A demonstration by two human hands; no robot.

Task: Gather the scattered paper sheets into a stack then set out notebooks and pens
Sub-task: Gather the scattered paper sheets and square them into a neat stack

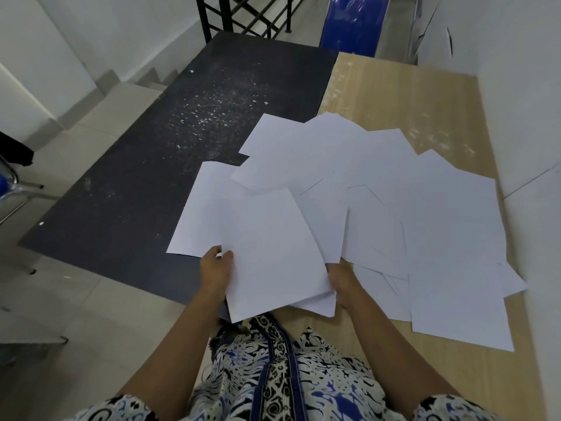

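**Both hands on a small bundle, loose sheets fanned beyond**

Far left, a dark tabletop [127, 177] speckled with pale flecks runs away from the person, beyond the left fingertips and out to their left. Here's the left hand [216, 268], thumb curled over the top face of a held bundle of sheets [273, 253], pinching its left edge; the other fingers are tucked under the paper and hidden. One loose sheet [197, 214] lies flat just beyond that thumb, partly under the bundle.

The bundle sits between the two hands, tilted, its near corner hanging over a patterned blue-and-white shirt [273, 375]. Under its right side a few sheet edges peek out unevenly.

On to the right hand [341, 279]: it grips the bundle's right edge from beneath, fingers out of sight under the paper, so how they curl I can't tell exactly.

Beyond and to the right of those fingers, scattered white sheets [440, 223] overlap in a fan across a light wooden tabletop [409, 95], which butts against the dark one. The nearest loose pages lie right beside the right hand; the outermost reach near the white wall [522, 117].
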